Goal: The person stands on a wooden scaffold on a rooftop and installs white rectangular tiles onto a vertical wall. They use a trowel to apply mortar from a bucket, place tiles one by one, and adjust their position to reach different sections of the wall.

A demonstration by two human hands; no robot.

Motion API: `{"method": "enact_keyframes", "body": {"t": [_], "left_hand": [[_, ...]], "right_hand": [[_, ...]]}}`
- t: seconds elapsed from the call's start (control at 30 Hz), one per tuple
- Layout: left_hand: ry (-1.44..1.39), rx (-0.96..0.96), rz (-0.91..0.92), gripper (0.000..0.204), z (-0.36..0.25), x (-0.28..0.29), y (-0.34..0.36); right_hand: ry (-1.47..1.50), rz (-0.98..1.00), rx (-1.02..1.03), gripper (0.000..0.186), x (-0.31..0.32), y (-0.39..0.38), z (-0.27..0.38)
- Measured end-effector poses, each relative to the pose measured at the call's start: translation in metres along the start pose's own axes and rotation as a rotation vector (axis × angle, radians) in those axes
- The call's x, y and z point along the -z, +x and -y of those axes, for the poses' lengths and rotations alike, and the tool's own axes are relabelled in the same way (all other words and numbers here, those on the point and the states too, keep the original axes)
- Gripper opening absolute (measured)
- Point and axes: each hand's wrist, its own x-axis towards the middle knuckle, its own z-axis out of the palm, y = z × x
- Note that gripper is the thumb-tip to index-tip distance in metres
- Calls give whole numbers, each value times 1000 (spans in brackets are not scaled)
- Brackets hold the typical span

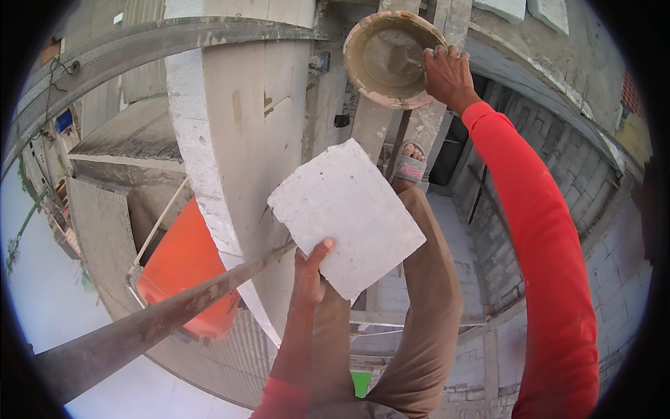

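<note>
My left hand [312,272] grips the lower left edge of a pale grey, rough-edged block [352,213], its thumb lying on the flat face. Above and to the right, my right hand [447,73] has its fingers curled over the right rim of a round bucket [359,59] coated in grey mortar, with a wet grey mix inside. The bucket rests on narrow planks [370,126]. My sandalled foot [410,167] is just below it, partly behind the block.
A long block wall top [237,119] runs down my left, crossed by a metal bar [150,325]. An orange tank [178,265] lies below left. A metal beam [132,49] spans the upper left. Below right drops a block-walled space [544,153], seen past the planks.
</note>
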Motion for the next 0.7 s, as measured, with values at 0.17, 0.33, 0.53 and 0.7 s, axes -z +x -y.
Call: {"method": "enact_keyframes", "body": {"t": [0.17, 0.33, 0.53, 0.7], "left_hand": [[161, -73, 8, 83, -3, -3, 12], [317, -253, -59, 85, -9, -14, 19], [741, -371, -275, 80, -15, -33, 26], [960, -394, -345, 82, -27, -46, 40]], "right_hand": [[105, 172, 3, 21, -6, 9, -8], [106, 108, 50, 18, 18, 13, 11], [442, 131, -134, 27, 54, 14, 11], [508, 265, -193, 34, 26, 6, 38]]}}
